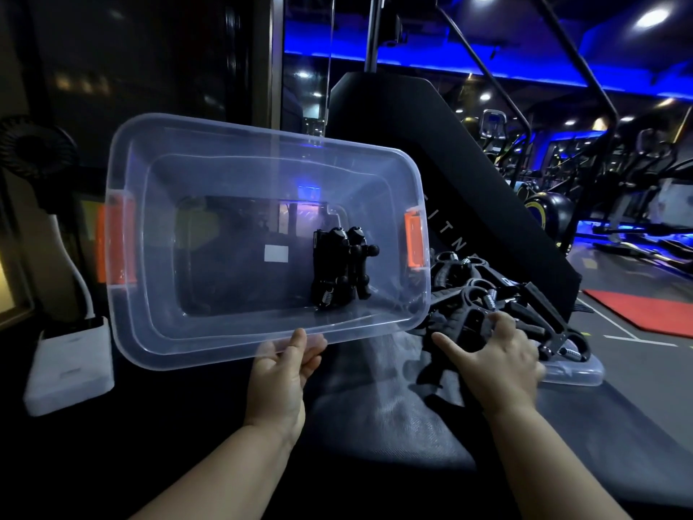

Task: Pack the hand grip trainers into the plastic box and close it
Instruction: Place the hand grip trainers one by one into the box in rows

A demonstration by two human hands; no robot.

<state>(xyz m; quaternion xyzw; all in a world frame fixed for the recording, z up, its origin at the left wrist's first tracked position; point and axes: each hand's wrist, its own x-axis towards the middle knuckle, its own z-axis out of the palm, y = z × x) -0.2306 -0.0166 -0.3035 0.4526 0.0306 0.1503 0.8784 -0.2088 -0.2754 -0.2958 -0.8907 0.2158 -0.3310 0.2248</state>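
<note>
My left hand [285, 364] grips the near rim of a clear plastic box [150, 332] with orange latches [114, 243], tilted so its opening faces me. Black hand grip trainers [343, 270] lie against the box's right end inside. To the right a pile of several black trainers [498, 294] rests on a clear lid [577, 371]. My right hand [495, 354] lies on the near edge of that pile, thumb spread left, fingers curled over one trainer's handle [478, 317].
A white box-shaped device [71, 365] with a white cable and a small black fan [37, 144] stand at the left. A black padded machine panel [431, 144] rises behind the pile. Gym floor with a red mat [645, 309] extends to the right.
</note>
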